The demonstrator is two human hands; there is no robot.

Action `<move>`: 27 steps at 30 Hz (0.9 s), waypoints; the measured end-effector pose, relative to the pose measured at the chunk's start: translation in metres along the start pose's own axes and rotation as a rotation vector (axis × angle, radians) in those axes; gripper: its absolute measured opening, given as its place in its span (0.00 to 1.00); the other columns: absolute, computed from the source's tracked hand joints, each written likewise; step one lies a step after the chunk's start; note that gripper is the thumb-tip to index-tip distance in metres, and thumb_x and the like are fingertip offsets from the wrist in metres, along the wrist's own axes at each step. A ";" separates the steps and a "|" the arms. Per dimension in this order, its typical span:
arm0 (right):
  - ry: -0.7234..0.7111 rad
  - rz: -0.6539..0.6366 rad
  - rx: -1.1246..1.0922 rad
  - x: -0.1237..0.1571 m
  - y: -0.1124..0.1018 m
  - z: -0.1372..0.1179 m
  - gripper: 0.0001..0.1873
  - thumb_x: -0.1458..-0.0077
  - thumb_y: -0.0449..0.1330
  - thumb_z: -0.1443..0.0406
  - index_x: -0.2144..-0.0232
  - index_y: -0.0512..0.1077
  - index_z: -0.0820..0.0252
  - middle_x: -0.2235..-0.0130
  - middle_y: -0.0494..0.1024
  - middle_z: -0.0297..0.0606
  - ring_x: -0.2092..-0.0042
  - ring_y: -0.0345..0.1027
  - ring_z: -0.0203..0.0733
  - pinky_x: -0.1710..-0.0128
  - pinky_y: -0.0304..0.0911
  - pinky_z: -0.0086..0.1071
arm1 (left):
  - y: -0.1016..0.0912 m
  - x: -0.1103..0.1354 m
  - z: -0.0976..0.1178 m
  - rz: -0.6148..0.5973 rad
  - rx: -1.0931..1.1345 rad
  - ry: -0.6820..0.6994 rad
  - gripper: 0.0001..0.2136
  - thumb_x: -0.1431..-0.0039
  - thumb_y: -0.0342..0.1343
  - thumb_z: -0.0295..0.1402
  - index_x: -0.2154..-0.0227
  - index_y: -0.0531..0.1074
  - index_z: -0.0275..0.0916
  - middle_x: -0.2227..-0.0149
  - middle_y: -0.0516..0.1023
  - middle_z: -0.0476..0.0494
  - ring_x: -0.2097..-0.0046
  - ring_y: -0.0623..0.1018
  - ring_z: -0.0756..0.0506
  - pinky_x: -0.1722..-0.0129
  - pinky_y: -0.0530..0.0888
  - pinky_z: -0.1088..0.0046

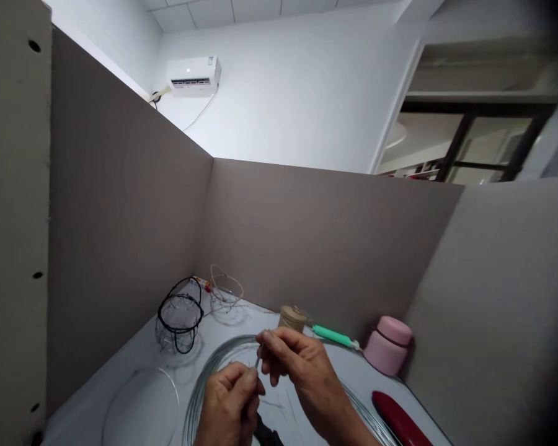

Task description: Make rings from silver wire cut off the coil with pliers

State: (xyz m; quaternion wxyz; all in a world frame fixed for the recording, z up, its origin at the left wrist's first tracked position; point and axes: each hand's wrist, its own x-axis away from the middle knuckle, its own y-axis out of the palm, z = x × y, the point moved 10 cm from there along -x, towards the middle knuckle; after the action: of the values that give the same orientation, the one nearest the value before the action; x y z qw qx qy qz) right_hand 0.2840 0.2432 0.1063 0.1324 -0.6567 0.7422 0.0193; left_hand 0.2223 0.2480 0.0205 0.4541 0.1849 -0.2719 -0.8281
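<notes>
Pinching a short length of bright wire (pixel 258 360) between thumb and forefinger, the right hand (pixel 302 371) holds it upright above a large coil of silver wire (pixel 214 370), its other fingers curled loosely. The left hand (pixel 227 406) sits just beside it, fingers bent and pressed together; they hide the lower part of the short piece, so whether they pinch it too cannot be told. The coil lies flat on a white tabletop (pixel 242 319), passing under both hands, with thin wire offcuts nearby. Toward the far left stand a black wire basket (pixel 179 316) and a paler wire basket (pixel 225 288). Farther right are a tan spool (pixel 294 318), a green-handled tool (pixel 332 336) and a pink lidded jar (pixel 388 345). A dark red case (pixel 397 418) lies near right, and a clear glass dome (pixel 142 409) near left.
</notes>
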 end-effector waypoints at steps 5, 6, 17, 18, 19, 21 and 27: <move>-0.016 0.119 0.057 0.010 -0.002 0.004 0.18 0.51 0.55 0.54 0.79 0.68 0.64 0.83 0.67 0.30 0.82 0.57 0.28 0.82 0.54 0.24 | -0.006 0.002 0.005 0.126 -0.118 0.157 0.22 0.62 0.56 0.53 0.85 0.63 0.35 0.89 0.50 0.58 0.85 0.48 0.58 0.85 0.43 0.80; -0.022 0.138 0.056 0.011 -0.003 0.004 0.18 0.51 0.55 0.54 0.80 0.68 0.64 0.84 0.66 0.30 0.83 0.56 0.28 0.83 0.53 0.23 | -0.005 0.003 0.004 0.139 -0.135 0.171 0.22 0.61 0.55 0.53 0.85 0.63 0.36 0.89 0.49 0.58 0.85 0.48 0.58 0.85 0.43 0.79; 0.106 0.126 -0.207 0.009 -0.003 0.022 0.19 0.55 0.58 0.52 0.78 0.69 0.64 0.87 0.64 0.29 0.86 0.53 0.28 0.87 0.48 0.23 | 0.018 0.005 0.000 -0.054 0.051 0.092 0.20 0.60 0.56 0.50 0.81 0.63 0.36 0.90 0.48 0.61 0.87 0.45 0.60 0.88 0.42 0.81; 0.108 0.110 -0.221 0.009 -0.004 0.022 0.19 0.54 0.56 0.52 0.74 0.71 0.64 0.85 0.68 0.32 0.84 0.57 0.30 0.86 0.50 0.24 | 0.020 0.004 -0.003 -0.084 0.099 0.045 0.20 0.60 0.57 0.50 0.81 0.62 0.37 0.90 0.48 0.62 0.88 0.45 0.60 0.88 0.42 0.81; 0.096 0.110 -0.236 0.008 -0.007 0.020 0.20 0.52 0.54 0.52 0.68 0.71 0.64 0.81 0.71 0.35 0.81 0.60 0.32 0.85 0.53 0.25 | 0.021 0.004 -0.005 -0.104 0.132 0.008 0.19 0.61 0.58 0.49 0.81 0.62 0.37 0.90 0.49 0.62 0.88 0.44 0.60 0.89 0.42 0.82; 0.037 0.135 -0.229 0.008 -0.016 0.012 0.21 0.49 0.52 0.53 0.61 0.69 0.62 0.72 0.74 0.39 0.76 0.64 0.35 0.82 0.57 0.26 | 0.022 0.004 -0.007 -0.121 0.156 -0.027 0.20 0.61 0.58 0.49 0.81 0.61 0.37 0.91 0.50 0.62 0.89 0.45 0.61 0.89 0.43 0.82; -0.124 0.110 0.034 0.010 -0.024 -0.010 0.14 0.50 0.54 0.60 0.63 0.73 0.60 0.71 0.73 0.38 0.74 0.62 0.35 0.74 0.60 0.30 | 0.021 0.003 -0.010 -0.121 0.170 -0.039 0.20 0.62 0.59 0.49 0.81 0.62 0.36 0.90 0.54 0.61 0.90 0.49 0.61 0.90 0.45 0.83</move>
State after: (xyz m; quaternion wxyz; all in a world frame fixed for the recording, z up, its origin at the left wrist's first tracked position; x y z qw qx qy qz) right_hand 0.3050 0.2277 0.1170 0.1880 -0.6100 0.7679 0.0544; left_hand 0.2393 0.2332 0.0255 0.3803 0.2227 -0.3382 -0.8315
